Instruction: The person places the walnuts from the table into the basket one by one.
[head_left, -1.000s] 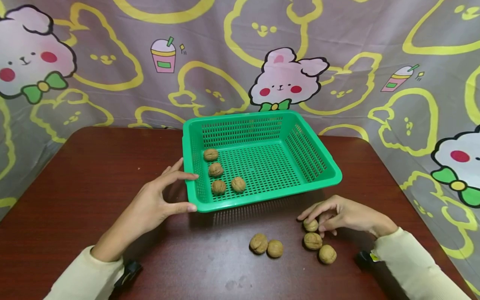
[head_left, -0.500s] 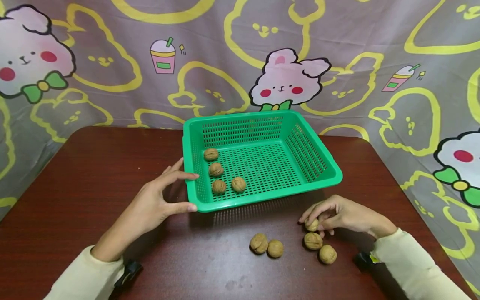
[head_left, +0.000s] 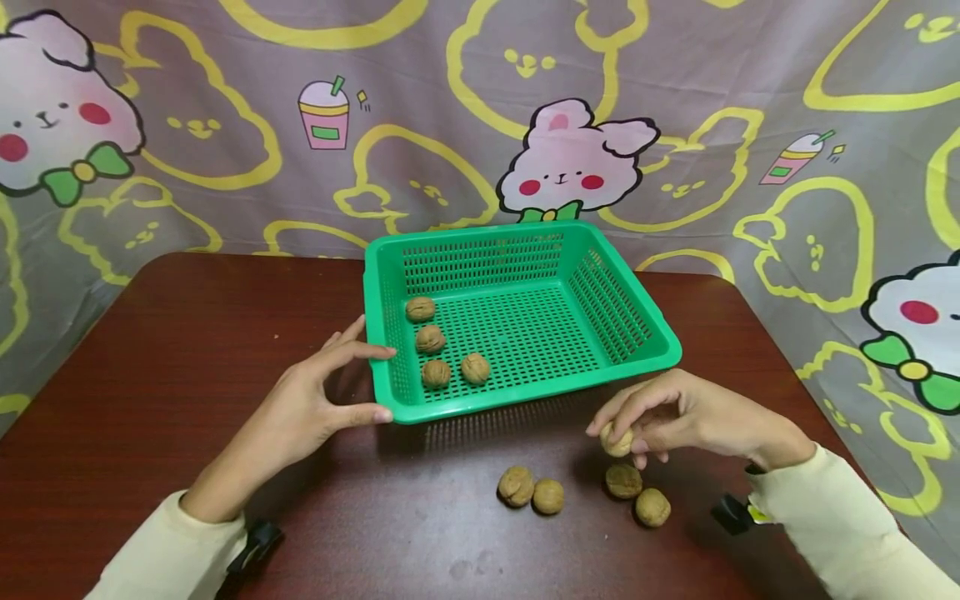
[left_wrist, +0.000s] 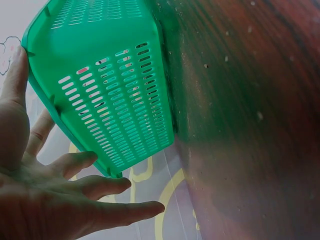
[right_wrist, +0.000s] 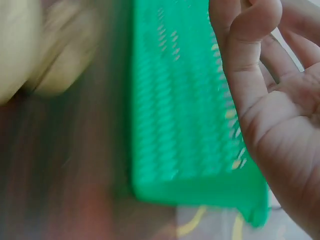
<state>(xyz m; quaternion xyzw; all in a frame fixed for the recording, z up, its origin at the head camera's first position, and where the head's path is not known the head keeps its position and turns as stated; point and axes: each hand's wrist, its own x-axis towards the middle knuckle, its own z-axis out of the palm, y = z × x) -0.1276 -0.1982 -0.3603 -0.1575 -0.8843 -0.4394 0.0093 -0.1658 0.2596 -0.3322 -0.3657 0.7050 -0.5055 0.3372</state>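
My right hand [head_left: 622, 427] pinches a walnut [head_left: 617, 441] in its fingertips, a little above the dark red table [head_left: 172, 350] and just in front of the green plastic basket [head_left: 637, 367]. Below it, two walnuts [head_left: 623, 481] [head_left: 652, 507] lie on the table, and a touching pair [head_left: 516, 486] [head_left: 548, 497] lies further left. Several walnuts [head_left: 436, 373] sit in the basket's left part. My left hand [head_left: 378, 383] rests spread against the basket's front-left corner, index finger on the rim and thumb at the corner. In the left wrist view the fingers [left_wrist: 115, 212] are straight beside the basket wall [left_wrist: 115, 85].
A cartoon-print cloth [head_left: 225, 125] hangs behind the table. The basket stands at the table's middle back. The right wrist view is blurred; it shows my palm [right_wrist: 280, 125] beside the green basket [right_wrist: 185, 115].
My right hand has closed on the walnut it was touching and lifted it off the table, slightly left and up. The left hand and the basket have stayed put.
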